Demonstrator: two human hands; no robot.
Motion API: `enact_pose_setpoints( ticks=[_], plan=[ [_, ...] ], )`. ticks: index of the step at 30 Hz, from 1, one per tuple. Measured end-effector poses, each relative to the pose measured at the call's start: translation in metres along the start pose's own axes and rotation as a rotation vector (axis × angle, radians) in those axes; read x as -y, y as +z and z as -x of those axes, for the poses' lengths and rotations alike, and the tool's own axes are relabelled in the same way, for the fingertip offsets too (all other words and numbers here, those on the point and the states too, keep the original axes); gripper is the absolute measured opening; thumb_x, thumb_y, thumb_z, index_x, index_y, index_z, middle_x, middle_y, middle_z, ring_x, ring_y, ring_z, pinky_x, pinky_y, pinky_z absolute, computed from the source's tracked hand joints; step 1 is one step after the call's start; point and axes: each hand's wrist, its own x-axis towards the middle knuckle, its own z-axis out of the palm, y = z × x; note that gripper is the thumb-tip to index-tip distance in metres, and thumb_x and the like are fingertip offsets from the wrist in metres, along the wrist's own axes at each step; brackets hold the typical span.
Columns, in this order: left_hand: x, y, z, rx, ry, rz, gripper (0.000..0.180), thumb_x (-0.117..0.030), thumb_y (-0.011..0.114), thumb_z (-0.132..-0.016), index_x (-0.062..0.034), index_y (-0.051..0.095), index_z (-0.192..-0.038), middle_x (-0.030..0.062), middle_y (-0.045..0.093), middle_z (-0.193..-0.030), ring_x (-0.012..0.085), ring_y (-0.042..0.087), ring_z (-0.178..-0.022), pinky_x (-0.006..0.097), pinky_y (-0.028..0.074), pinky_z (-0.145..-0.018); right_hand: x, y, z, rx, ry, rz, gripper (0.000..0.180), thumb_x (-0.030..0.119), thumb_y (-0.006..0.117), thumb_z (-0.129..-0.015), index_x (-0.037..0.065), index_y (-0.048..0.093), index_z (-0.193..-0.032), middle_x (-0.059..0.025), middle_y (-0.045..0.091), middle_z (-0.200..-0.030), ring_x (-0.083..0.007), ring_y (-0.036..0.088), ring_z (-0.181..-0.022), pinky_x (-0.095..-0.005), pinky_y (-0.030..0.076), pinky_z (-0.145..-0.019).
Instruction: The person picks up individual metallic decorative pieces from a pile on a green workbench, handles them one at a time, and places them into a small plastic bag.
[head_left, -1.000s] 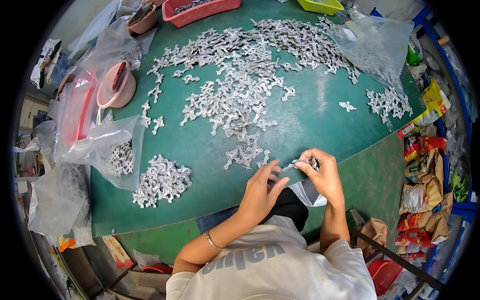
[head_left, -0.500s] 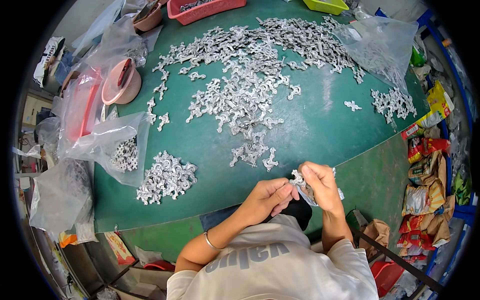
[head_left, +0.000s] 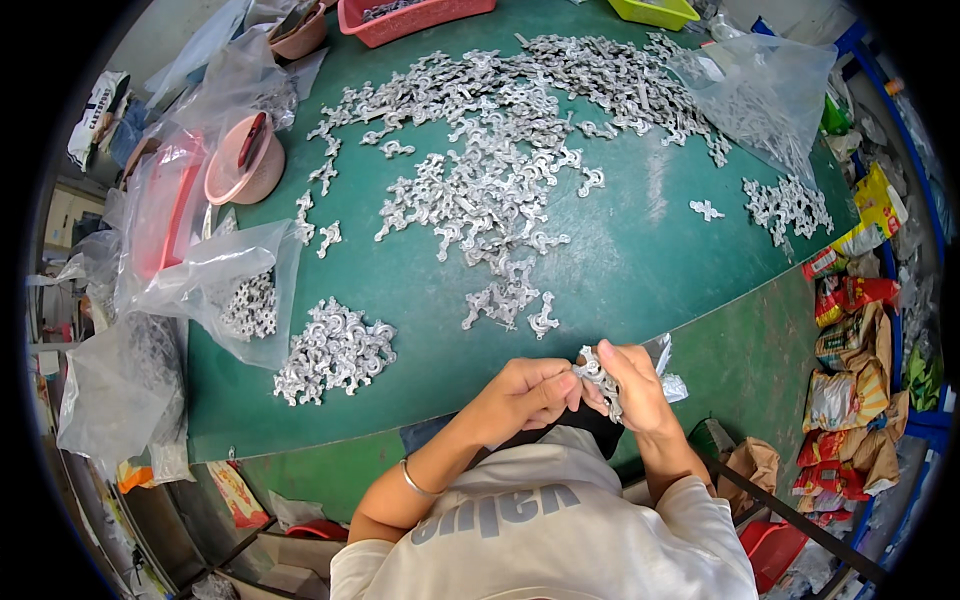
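Observation:
In front of my shirt, by the table's near edge, my right hand [head_left: 637, 388] is closed around small silver metal castings [head_left: 598, 372] with curved, lobed outlines. How many it holds is hidden by the fingers. My left hand [head_left: 532, 392] is closed too, its thumb and fingers pressed together at the left end of the casting between the hands. Just beyond them a loose casting [head_left: 542, 318] lies on the green table [head_left: 640, 270]. A big spread of similar castings [head_left: 490, 190] reaches toward the far side, and a smaller heap [head_left: 335, 350] sits at the left.
Clear plastic bags with castings lie at the left [head_left: 245, 290] and far right [head_left: 765, 95]. A pink tub [head_left: 245, 165] holds a red-handled tool. Red [head_left: 415, 22] and yellow [head_left: 655, 12] trays stand at the back. Shiny crumpled material [head_left: 674, 386] shows beside my right hand.
My right hand has lowered slightly and turned, so more of the castings in it shows. My left hand has moved a little left and stays closed by the casting.

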Motion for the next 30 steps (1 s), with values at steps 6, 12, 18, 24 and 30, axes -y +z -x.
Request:
enact_pose_setpoints(
  ticks=[6, 12, 18, 24, 30],
  plan=[
    [0.01, -0.004, -0.003, -0.031, -0.004, 0.087, 0.031, -0.027, 0.04, -0.093, -0.0018, 0.049, -0.079, -0.0044, 0.035, -0.054, 0.0032, 0.027, -0.045, 0.018, 0.022, -0.04, -0.002, -0.003, -0.005, -0.017, 0.121, -0.052, 0.047, 0.034, 0.037, -0.093, 0.0, 0.052, -0.065, -0.004, 0.048, -0.055, -0.0093, 0.041, -0.044, -0.0219, 0.03, -0.039],
    [0.007, 0.0, -0.007, -0.159, -0.066, 0.227, 0.033, -0.03, 0.04, -0.093, -0.0011, 0.05, -0.08, -0.0036, 0.033, -0.059, 0.0064, 0.031, -0.049, 0.02, 0.027, -0.042, -0.012, -0.014, -0.014, -0.052, 0.113, -0.406, 0.039, 0.035, 0.037, -0.093, 0.001, 0.052, -0.083, -0.0045, 0.047, -0.056, -0.0104, 0.04, -0.041, -0.0219, 0.03, -0.036],
    [0.019, 0.005, -0.016, -0.179, 0.028, 0.157, 0.036, -0.03, 0.038, -0.094, 0.0024, 0.054, -0.09, -0.0018, 0.035, -0.062, 0.0074, 0.035, -0.052, 0.02, 0.031, -0.044, -0.019, -0.011, -0.026, -0.079, 0.049, -0.725, 0.039, 0.037, 0.036, -0.091, 0.002, 0.051, -0.1, -0.0098, 0.054, -0.092, -0.0167, 0.047, -0.052, -0.0239, 0.035, -0.041],
    [0.013, 0.004, -0.014, -0.188, 0.047, -0.009, 0.038, -0.029, 0.037, -0.094, 0.0038, 0.056, -0.09, -0.0023, 0.035, -0.06, 0.0062, 0.034, -0.051, 0.02, 0.031, -0.044, -0.011, 0.001, -0.027, -0.119, 0.036, -0.771, 0.045, 0.04, 0.034, -0.091, 0.001, 0.048, -0.11, -0.0128, 0.055, -0.101, -0.0159, 0.05, -0.062, -0.0227, 0.036, -0.044],
    [0.019, -0.002, -0.014, -0.232, 0.087, -0.056, 0.032, -0.024, 0.04, -0.093, 0.0027, 0.057, -0.089, -0.0027, 0.036, -0.058, 0.0052, 0.034, -0.05, 0.02, 0.03, -0.044, -0.014, -0.004, -0.025, -0.047, -0.006, -0.386, 0.028, 0.021, 0.051, -0.088, 0.0, 0.05, -0.105, -0.0087, 0.056, -0.087, -0.0094, 0.048, -0.058, -0.0206, 0.033, -0.045]
  ],
)
